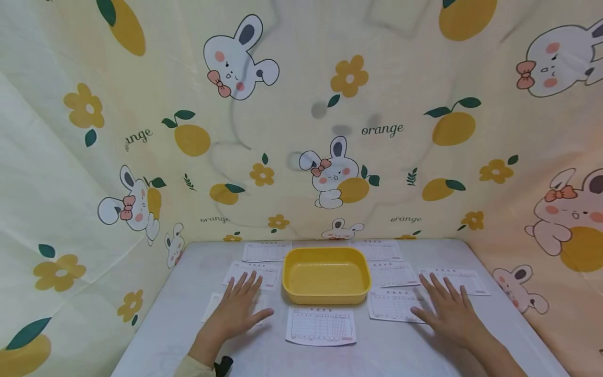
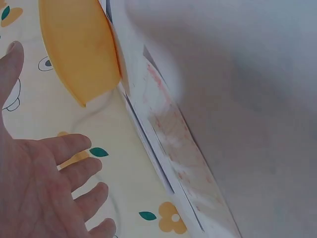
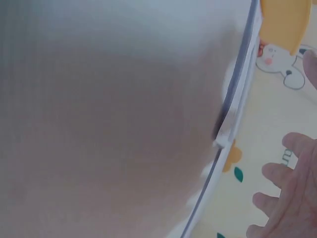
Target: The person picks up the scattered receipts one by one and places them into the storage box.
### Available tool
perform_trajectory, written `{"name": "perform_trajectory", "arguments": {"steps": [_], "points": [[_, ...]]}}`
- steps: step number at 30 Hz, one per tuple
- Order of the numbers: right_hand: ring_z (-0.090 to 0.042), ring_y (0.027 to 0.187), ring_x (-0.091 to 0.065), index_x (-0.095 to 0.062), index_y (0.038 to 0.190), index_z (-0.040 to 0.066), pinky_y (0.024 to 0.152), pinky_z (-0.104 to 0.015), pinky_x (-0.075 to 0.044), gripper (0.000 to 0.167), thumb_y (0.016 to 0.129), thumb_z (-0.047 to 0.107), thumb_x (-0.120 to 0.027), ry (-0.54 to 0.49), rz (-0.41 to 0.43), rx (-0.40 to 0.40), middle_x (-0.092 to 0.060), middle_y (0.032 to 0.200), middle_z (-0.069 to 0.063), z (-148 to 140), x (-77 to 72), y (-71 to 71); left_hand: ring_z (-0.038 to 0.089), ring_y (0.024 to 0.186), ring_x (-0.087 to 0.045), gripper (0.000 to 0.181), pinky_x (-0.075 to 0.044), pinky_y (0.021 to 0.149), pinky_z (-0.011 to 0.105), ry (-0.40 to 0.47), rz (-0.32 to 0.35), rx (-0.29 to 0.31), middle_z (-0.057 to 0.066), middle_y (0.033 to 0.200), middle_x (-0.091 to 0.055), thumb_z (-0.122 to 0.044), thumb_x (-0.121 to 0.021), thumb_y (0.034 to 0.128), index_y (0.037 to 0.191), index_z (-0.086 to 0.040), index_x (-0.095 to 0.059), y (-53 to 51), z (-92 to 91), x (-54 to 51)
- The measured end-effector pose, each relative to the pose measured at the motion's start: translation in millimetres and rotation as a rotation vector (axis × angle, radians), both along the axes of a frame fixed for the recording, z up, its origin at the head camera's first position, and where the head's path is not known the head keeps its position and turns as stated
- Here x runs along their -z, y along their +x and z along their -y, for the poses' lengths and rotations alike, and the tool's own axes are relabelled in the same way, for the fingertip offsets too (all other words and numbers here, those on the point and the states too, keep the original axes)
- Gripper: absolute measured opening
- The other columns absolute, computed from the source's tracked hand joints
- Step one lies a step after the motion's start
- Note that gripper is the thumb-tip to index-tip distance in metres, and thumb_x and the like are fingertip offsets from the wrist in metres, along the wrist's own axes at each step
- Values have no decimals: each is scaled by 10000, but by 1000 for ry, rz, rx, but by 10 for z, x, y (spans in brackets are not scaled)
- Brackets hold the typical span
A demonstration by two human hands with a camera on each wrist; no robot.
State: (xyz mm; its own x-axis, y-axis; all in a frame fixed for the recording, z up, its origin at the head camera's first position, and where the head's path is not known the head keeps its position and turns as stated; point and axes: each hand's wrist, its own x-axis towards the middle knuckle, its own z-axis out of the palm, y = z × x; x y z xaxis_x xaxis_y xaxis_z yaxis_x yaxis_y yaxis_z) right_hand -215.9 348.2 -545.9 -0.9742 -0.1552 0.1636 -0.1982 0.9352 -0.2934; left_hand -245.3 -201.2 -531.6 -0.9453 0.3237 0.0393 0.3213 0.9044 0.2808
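A yellow rectangular basin (image 1: 327, 299) stands in the middle of the white table. My left hand (image 1: 235, 312) is to its left, fingers spread and holding nothing, above a printed slip (image 1: 213, 303). To the right of the basin my right hand (image 1: 453, 313) is likewise spread and holds nothing, near another printed form (image 1: 393, 305). Both wrist views show the palms, the left hand (image 2: 44, 193) and the right hand (image 3: 294, 193), with fingers apart. One more form (image 1: 321, 327) lies just in front of the basin.
Several more printed sheets lie around the basin, among them a back left sheet (image 1: 267, 252), a back right sheet (image 1: 377, 251) and a far right sheet (image 1: 464, 281). A curtain (image 1: 282, 104) patterned with rabbits and oranges encloses the table (image 1: 264, 361) behind and at both sides.
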Motion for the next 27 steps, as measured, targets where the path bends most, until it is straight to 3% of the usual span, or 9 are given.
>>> {"name": "perform_trajectory", "arguments": {"steps": [9, 18, 27], "points": [[-645, 1534, -158, -249, 1704, 58, 1239, -678, 205, 937, 1034, 603, -613, -21, -9, -2, -240, 1709, -330, -140, 4, -73, 370, 1659, -119, 973, -27, 1328, 615, -17, 9, 17, 117, 1778, -226, -712, -584, 1000, 1702, -101, -302, -91, -130, -60], [-642, 1540, -147, -235, 1697, 23, 1234, -774, 64, 954, 1042, 619, -589, -28, 14, 14, -235, 1679, -389, -273, 33, -180, 359, 1660, -122, 990, -56, 1334, 595, -41, -3, 34, 122, 1786, -198, -737, -547, 1006, 1708, -94, -274, -191, -264, -103], [-674, 1498, -193, -221, 1682, -30, 1240, -780, -36, 976, 1041, 593, -613, -59, 40, 16, -237, 1646, -439, -442, 18, -321, 335, 1656, -163, 1038, -87, 1339, 575, -57, -35, 70, 143, 1780, -210, -779, -501, 998, 1698, -47, -272, -266, -403, -98]]}}
